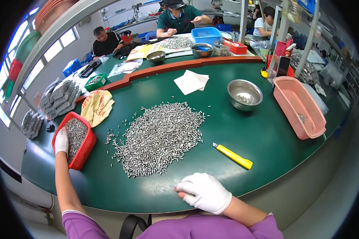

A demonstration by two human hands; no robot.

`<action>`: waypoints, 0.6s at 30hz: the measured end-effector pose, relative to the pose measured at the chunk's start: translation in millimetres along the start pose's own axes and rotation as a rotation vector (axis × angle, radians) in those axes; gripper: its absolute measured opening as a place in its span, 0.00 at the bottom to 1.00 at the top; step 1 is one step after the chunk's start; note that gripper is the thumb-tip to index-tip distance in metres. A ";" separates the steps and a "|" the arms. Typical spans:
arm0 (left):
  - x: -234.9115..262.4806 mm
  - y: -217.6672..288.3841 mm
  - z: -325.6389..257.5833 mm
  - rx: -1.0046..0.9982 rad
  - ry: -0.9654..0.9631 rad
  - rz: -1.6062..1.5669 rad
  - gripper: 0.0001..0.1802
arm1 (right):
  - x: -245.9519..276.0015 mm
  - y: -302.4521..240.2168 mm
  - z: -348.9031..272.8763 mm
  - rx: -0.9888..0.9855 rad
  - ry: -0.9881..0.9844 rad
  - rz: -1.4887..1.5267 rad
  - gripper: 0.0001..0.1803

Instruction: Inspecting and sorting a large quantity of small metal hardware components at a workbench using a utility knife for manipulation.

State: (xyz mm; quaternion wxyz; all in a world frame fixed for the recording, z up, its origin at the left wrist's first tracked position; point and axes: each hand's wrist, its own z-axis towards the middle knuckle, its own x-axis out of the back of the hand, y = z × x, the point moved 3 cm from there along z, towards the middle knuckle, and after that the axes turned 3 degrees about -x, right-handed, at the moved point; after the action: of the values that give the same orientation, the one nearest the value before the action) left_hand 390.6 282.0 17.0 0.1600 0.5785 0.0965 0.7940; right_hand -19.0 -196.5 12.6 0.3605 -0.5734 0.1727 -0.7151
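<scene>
The red basket (pixel 89 146) sits at the left grip, a white-gloved left hand (pixel 61 140) laid over its left wall near the rim; its fingertips are hidden, so I cannot tell whether it is closed. Loaded with small metal pieces (pixel 76 134), the basket is probably heavy, its plastic fairly stiff; the rim on opposite sides looks the best hold. The pieces seem hard and slick, likely to roll and spill if it tips.

Just right of the left grip, a loose pile of pieces (pixel 159 139) spreads over the green counter (pixel 211 135), its strays near the basket. A yellow cloth (pixel 96 108) lies beyond that grip, touching or nearly touching the basket.

The right grip, a gloved right hand (pixel 203 192), rests with fingers loosely bent; what lies under them is hidden. Beyond it to the right is a yellow cutter (pixel 235 156), blade end toward the pile; farther out, a steel bowl (pixel 253 95) and pink basket (pixel 292 95).
</scene>
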 end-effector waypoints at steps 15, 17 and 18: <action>24.0 29.3 -36.0 0.064 0.336 0.162 0.29 | -4.8 -0.2 -2.8 0.025 0.043 0.006 0.08; 40.2 66.7 -48.7 -0.086 0.528 0.004 0.25 | -0.4 0.0 -3.6 0.023 0.027 0.032 0.07; 40.1 94.6 -56.1 -0.199 0.561 -0.013 0.24 | 0.3 3.3 -5.3 0.033 0.055 0.087 0.06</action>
State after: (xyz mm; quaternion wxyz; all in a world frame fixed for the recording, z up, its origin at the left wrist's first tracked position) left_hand 312.7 210.4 67.1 0.1880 0.3174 0.0621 0.9274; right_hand -23.0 -199.9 9.2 0.3959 -0.5392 0.1955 -0.7172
